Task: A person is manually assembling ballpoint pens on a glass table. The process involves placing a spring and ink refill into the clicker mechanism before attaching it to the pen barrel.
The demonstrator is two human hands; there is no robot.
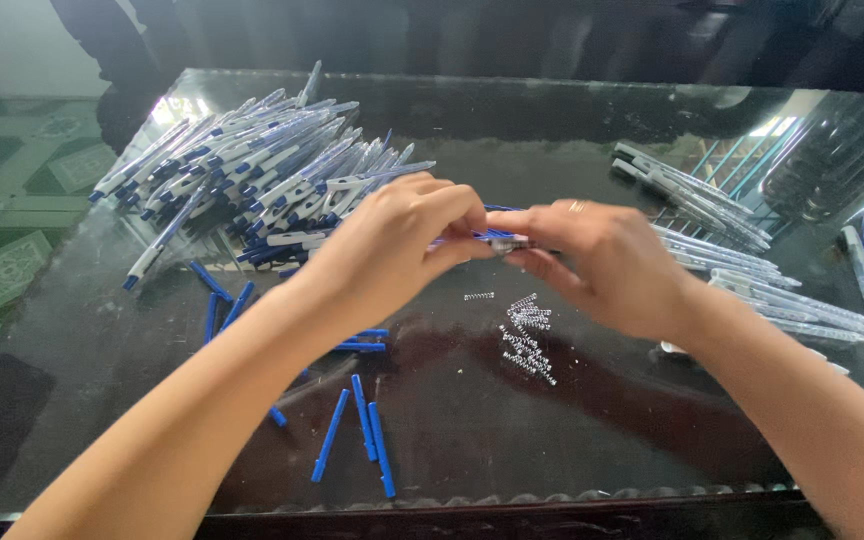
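Your fingers meet over the middle of the worktop (72, 400), and the blue pen (497, 239) sits between them. The fingers of your left hand (392, 250) are curled shut round the blue end of it, thumb under and fingertips over, so only a short stretch shows in the gap between your two hands. The fingers of your right hand (602, 265) pinch closed on the other end, where a pale tip shows; the grip looks like a fine pinch rather than a full fist, which suits turning or pressing a small part. A ring sits on one finger of that hand. You hold the pen level and clear of the glass, probably so both ends stay free to work on.

Take the pen as your landmark. Just below it, on the dark glass, lies a small heap of springs (527, 335), with one lone spring (478, 296) a little to its left, all close under your hands. Further below and to the left, loose blue barrels (364, 418) lie scattered, well apart from the pen. Up and to the left of it rises the big pile of white and blue pens (252, 170), near your left hand. To the right of the pen, beyond your right hand, a row of clear pen tubes (752, 285) runs along the worktop.
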